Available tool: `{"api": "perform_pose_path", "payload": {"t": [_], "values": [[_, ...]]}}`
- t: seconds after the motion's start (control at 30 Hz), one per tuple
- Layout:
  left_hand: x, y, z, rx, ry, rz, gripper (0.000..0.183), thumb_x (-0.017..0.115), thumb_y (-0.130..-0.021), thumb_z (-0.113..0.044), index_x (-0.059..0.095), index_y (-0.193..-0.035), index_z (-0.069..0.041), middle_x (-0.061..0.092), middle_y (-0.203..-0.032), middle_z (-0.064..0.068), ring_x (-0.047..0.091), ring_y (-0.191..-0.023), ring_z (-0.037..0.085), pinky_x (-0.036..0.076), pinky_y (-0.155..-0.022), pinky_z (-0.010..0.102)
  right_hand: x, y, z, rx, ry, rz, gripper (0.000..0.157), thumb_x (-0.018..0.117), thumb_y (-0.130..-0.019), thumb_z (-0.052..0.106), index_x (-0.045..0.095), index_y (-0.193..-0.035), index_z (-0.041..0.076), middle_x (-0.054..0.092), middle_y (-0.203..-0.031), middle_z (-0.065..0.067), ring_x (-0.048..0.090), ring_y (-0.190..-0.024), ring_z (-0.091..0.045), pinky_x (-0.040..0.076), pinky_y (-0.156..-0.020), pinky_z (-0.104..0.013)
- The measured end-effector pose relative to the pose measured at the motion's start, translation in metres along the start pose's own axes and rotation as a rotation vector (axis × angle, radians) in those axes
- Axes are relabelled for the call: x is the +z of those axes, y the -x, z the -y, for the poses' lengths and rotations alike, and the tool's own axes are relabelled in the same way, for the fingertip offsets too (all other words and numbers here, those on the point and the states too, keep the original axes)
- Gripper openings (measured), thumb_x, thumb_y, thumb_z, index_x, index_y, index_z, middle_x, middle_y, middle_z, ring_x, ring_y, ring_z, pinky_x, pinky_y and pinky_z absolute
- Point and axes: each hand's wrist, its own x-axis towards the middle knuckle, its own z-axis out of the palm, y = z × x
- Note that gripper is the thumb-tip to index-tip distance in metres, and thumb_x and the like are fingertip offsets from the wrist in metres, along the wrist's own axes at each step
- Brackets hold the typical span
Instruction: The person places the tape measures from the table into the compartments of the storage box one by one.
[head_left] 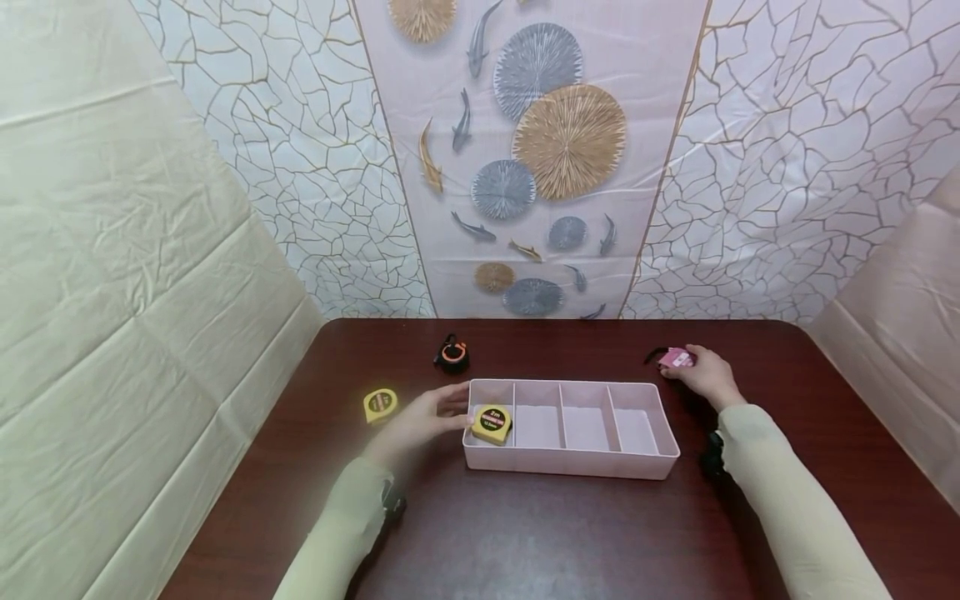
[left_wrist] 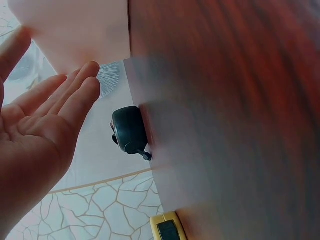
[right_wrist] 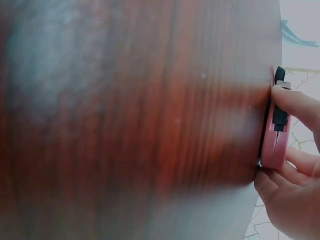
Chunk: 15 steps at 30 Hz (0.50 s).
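Note:
A pink box with a row of compartments [head_left: 570,463] stands mid-table, a yellow tape measure [head_left: 492,424] lying in its leftmost compartment. At that end of the box is my left hand [head_left: 420,425]; in the left wrist view its fingers [left_wrist: 75,102] extend nearly straight, tips at the box wall [left_wrist: 85,30]. Beyond the box's right end, my right hand [head_left: 708,377] holds a pink tape measure [head_left: 677,357] with a black strap. The right wrist view shows thumb and fingers around the pink case [right_wrist: 275,147], close over the tabletop.
A black and orange tape measure [head_left: 453,355] sits behind the box's left end. Another yellow tape measure [head_left: 380,404] lies left of my left hand. The dark wooden table [head_left: 555,533] meets a patterned cloth [head_left: 525,283] at its back edge.

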Motion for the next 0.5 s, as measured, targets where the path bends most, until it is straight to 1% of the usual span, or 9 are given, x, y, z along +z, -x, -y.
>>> {"api": "perform_pose_path", "payload": {"t": [0.17, 0.3, 0.43, 0.5], "values": [[-0.0004, -0.0001, 0.001, -0.005, -0.024, -0.018, 0.064, 0.07, -0.097, -0.016, 0.04, -0.153, -0.005, 0.053, -0.147, 0.016, 0.052, -0.133, 0.034, 0.043, -0.109, 0.046, 0.0002, 0.0006, -0.0018, 0.017, -0.003, -0.011, 0.079, 0.07, -0.092, 0.03, 0.035, -0.141, -0.022, 0.04, -0.138, -0.046, 0.041, -0.123, -0.06, 0.033, -0.107, -0.065], [-0.0007, -0.0008, 0.0018, -0.006, -0.024, -0.021, 0.065, 0.07, -0.096, -0.017, 0.041, -0.153, -0.005, 0.053, -0.146, 0.015, 0.053, -0.133, 0.033, 0.043, -0.109, 0.044, -0.0007, 0.0019, -0.0008, 0.016, -0.011, -0.051, 0.079, 0.073, -0.091, 0.032, 0.039, -0.139, -0.021, 0.043, -0.136, -0.045, 0.044, -0.121, -0.06, 0.035, -0.106, -0.064], [-0.0005, -0.0011, 0.0027, 0.003, -0.013, -0.015, 0.065, 0.07, -0.096, -0.016, 0.041, -0.153, -0.004, 0.052, -0.147, 0.016, 0.052, -0.133, 0.034, 0.043, -0.109, 0.044, -0.0027, 0.0048, 0.0013, 0.02, -0.03, -0.093, 0.08, 0.075, -0.089, 0.033, 0.042, -0.138, -0.02, 0.047, -0.133, -0.044, 0.046, -0.117, -0.059, 0.037, -0.103, -0.063], [-0.0001, -0.001, 0.0028, -0.004, -0.001, -0.016, 0.065, 0.07, -0.096, -0.016, 0.04, -0.153, -0.004, 0.052, -0.147, 0.015, 0.052, -0.133, 0.032, 0.044, -0.108, 0.043, -0.0036, 0.0058, 0.0013, 0.025, -0.037, -0.11, 0.08, 0.075, -0.089, 0.035, 0.043, -0.138, -0.019, 0.048, -0.132, -0.043, 0.047, -0.116, -0.058, 0.038, -0.102, -0.063]]}}
